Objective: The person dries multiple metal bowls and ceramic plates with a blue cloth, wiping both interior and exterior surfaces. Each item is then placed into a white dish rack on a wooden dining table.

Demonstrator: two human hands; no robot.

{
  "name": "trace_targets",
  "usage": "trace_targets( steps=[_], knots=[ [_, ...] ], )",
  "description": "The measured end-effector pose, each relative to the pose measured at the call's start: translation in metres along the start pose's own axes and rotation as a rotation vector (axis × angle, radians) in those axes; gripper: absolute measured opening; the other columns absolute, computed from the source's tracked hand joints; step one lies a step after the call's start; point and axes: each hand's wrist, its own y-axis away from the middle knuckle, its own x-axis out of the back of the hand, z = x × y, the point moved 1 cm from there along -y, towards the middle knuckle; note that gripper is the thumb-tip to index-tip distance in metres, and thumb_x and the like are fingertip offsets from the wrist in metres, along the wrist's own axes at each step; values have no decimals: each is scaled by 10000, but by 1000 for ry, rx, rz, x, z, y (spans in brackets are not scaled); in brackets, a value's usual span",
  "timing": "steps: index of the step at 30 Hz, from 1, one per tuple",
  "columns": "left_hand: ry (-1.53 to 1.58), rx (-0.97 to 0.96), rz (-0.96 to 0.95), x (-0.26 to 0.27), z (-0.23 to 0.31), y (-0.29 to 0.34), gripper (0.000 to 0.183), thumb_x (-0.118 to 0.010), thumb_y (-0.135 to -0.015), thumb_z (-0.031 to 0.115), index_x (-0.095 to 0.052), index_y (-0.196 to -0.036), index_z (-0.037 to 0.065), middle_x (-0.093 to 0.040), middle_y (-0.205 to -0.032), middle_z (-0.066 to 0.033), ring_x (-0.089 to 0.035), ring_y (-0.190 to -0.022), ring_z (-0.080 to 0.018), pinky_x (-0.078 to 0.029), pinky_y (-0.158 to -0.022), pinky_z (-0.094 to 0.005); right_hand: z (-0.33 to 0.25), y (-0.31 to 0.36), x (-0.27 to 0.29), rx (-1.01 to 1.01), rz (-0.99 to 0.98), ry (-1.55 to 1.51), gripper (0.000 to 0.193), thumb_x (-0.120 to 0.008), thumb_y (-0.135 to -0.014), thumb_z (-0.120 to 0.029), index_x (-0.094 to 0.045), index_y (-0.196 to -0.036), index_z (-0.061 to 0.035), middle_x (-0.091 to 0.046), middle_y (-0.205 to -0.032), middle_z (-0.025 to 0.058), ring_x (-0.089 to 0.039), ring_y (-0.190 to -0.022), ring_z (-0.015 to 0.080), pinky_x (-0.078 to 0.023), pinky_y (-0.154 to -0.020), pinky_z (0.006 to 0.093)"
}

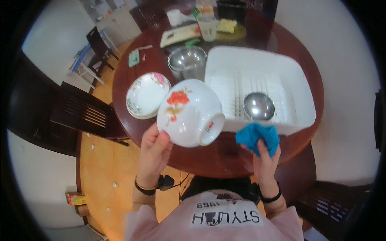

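A white bowl with an orange-red flower pattern (187,108) is tilted on its side in the air, its foot ring toward the right. My left hand (157,146) grips its rim, thumb on the outer wall. In my right hand (265,160) a bunched blue cloth (257,136) is held, apart from the bowl, near the front wall of a white plastic dish rack (297,92). Inside that rack lies one small metal bowl (258,106). Left of the held bowl sits a stack of flowered bowls (146,94). Behind it stand nested metal bowls (187,60).
The round dark-red table (124,86) carries a clear plastic cup (208,30), a white tray-like item (179,36), a yellow packet (227,26) and a small green packet (134,58) toward the back. Wooden chairs (86,110) stand at the left; a wall (341,80) is close on the right.
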Motion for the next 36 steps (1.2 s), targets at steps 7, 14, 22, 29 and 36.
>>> trace_targets(
  steps=[7, 14, 22, 29, 36],
  knots=[
    [-237, 96, -26, -18, -55, 72, 342, -642, -909, 192, -608, -1133, -64, -685, -997, -97, -630, -911, -146, -479, -806, -263, -15, 19, -14, 529, -316, 255, 450, -561, -926, -254, -529, -1270, 34, -429, -1363, 305, -504, -1216, 379, -416, -994, 454],
    [-284, 32, -21, -44, -64, 79, 280, -607, -902, 102, -603, -1124, -69, -686, -972, -123, -635, -869, -126, -499, -743, -265, 15, 47, -34, 1166, -326, 1045, 327, -595, -850, -185, -654, -1166, -248, -541, -1340, 46, -527, -1220, 242, -259, -1105, 520],
    [-403, -50, -84, -40, -73, 74, 241, -572, -830, 122, -624, -1003, -37, -666, -958, -171, -679, -821, -251, -512, -711, -319, 10, 46, -44, 1134, -297, 1252, 341, -625, -811, -316, -642, -1148, -363, -530, -1343, -45, -474, -1254, 206, -147, -1118, 615],
    [-575, -156, -247, -37, -63, 63, 161, -672, -818, 78, -647, -949, -10, -666, -848, -135, -660, -736, -266, -498, -662, -321, -27, 11, -41, 781, -486, 1019, 417, -606, -835, -386, -630, -1215, -217, -472, -1382, 152, -459, -1238, 393, -323, -1014, 573],
    [-238, 35, -107, -37, -68, 75, 416, -647, -892, 333, -645, -1045, -55, -693, -939, -126, -651, -860, -181, -489, -742, -292, -23, -6, -25, 373, -498, 402, 635, -304, -964, -507, -581, -1249, -11, -431, -1390, 242, -432, -1269, 382, -309, -1057, 434]
  ],
)
